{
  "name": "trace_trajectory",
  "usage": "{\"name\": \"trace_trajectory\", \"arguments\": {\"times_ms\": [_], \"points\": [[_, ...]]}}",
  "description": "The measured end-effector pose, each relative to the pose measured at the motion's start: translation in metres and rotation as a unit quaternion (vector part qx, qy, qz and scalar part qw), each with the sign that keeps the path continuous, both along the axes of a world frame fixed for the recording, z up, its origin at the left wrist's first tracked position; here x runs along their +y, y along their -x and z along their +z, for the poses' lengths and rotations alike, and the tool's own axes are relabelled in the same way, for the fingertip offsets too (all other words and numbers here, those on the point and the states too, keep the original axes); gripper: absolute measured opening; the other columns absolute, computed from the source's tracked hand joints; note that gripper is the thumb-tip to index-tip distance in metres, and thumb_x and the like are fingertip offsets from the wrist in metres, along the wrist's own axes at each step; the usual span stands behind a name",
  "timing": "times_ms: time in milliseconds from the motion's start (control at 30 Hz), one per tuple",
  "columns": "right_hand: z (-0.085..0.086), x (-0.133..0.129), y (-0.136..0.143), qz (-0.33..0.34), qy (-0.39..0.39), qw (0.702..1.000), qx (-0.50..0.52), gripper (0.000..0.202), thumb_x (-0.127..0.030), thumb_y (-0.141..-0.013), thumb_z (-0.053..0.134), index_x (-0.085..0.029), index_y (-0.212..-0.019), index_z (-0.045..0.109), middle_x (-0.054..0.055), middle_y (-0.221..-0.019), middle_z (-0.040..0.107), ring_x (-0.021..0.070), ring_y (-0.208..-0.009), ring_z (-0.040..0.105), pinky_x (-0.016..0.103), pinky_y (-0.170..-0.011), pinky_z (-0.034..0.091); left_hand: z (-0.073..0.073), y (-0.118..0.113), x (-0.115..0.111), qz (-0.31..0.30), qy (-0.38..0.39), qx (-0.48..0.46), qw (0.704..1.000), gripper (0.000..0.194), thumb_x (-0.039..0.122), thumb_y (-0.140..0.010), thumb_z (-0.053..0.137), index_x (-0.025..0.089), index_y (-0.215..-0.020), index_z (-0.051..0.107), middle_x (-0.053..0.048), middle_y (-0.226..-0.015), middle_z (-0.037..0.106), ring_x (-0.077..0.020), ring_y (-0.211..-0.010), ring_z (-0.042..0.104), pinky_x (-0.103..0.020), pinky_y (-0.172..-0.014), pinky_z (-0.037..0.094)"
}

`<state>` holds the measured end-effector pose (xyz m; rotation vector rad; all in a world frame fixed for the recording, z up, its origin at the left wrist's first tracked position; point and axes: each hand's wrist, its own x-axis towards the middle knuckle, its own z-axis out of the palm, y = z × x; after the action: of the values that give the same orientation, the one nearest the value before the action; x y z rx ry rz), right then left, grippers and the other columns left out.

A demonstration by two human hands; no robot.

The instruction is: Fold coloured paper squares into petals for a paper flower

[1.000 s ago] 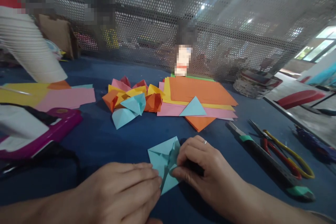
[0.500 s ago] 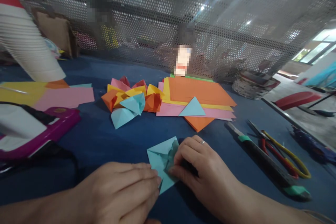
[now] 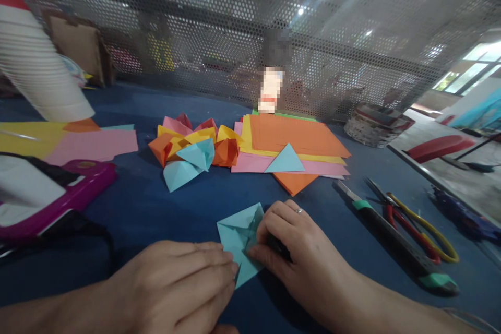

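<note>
A light-blue folded paper lies on the dark blue table between my hands, with creases and a raised flap on its right side. My left hand rests flat, its fingers stretched side by side and their tips on the paper's left edge. My right hand, with a ring on one finger, has its fingers curled and pinches the paper's right part between thumb and fingertips. Beyond them sits a cluster of folded paper pieces in pink, yellow, orange and blue. A small blue paper triangle lies on the stacked sheets.
Behind are stacked coloured sheets. A cutter and pliers lie at the right, a round basket behind them. At the left are a purple-edged device, loose sheets and stacked white cups.
The whole view has shifted slightly, so things appear a little further left. Both hands keep nearly the same place on the blue paper.
</note>
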<state>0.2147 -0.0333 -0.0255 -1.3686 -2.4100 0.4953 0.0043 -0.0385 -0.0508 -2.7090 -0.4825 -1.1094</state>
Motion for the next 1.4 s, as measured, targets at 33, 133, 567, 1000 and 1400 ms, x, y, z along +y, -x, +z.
{"name": "trace_trajectory", "arguments": {"times_ms": [33, 133, 567, 1000, 1400], "points": [[0.0, 0.0, 0.0, -0.001, 0.002, 1.0, 0.0, 0.014, -0.021, -0.086, 0.064, -0.02, -0.077, 0.053, 0.0, -0.085, 0.056, 0.0182, -0.082, 0.047, 0.033, -0.074, 0.037, 0.001, 0.0, 0.001, -0.007, 0.006, -0.002, 1.0, 0.023, 0.024, -0.095, 0.049, 0.014, -0.084, 0.067, 0.0, -0.085, 0.075, -0.0133, -0.08, 0.068, -0.023, -0.082, 0.052], [0.0, 0.0, 0.001, -0.002, 0.003, 1.0, 0.003, 0.015, -0.02, -0.085, 0.065, -0.02, -0.077, 0.053, 0.0, -0.085, 0.056, 0.0181, -0.082, 0.048, 0.033, -0.075, 0.037, 0.004, 0.0, 0.001, -0.017, 0.023, 0.005, 1.0, 0.021, 0.025, -0.095, 0.049, 0.014, -0.094, 0.067, 0.0, -0.084, 0.073, -0.0131, -0.076, 0.067, -0.024, -0.074, 0.052], [-0.002, -0.002, -0.003, 0.004, 0.001, 1.0, 0.03, 0.012, -0.013, -0.082, 0.062, -0.019, -0.083, 0.052, 0.001, -0.089, 0.055, 0.0174, -0.083, 0.048, 0.035, -0.08, 0.036, 0.002, -0.006, 0.0, 0.006, 0.086, 0.084, 0.993, 0.029, 0.033, -0.098, 0.043, 0.017, -0.093, 0.067, 0.001, -0.074, 0.065, -0.0157, -0.063, 0.057, -0.029, -0.047, 0.037], [0.003, -0.005, -0.01, 0.006, 0.048, 0.997, 0.052, 0.02, -0.008, -0.082, 0.056, -0.02, -0.096, 0.049, 0.001, -0.099, 0.054, 0.0179, -0.093, 0.047, 0.037, -0.087, 0.037, -0.003, -0.004, 0.008, -0.038, 0.037, 0.016, 0.998, 0.026, 0.029, -0.096, 0.047, 0.015, -0.095, 0.069, 0.001, -0.096, 0.074, -0.0153, -0.08, 0.063, -0.028, -0.053, 0.043], [0.013, -0.008, -0.016, 0.047, 0.068, 0.996, 0.016, 0.034, 0.001, -0.082, 0.043, -0.021, -0.108, 0.048, 0.004, -0.11, 0.051, 0.0213, -0.098, 0.043, 0.042, -0.091, 0.037, -0.005, 0.001, 0.006, -0.035, 0.054, 0.017, 0.998, 0.024, 0.028, -0.094, 0.05, 0.016, -0.099, 0.069, -0.001, -0.097, 0.073, -0.0144, -0.083, 0.064, -0.022, -0.059, 0.049]]}}
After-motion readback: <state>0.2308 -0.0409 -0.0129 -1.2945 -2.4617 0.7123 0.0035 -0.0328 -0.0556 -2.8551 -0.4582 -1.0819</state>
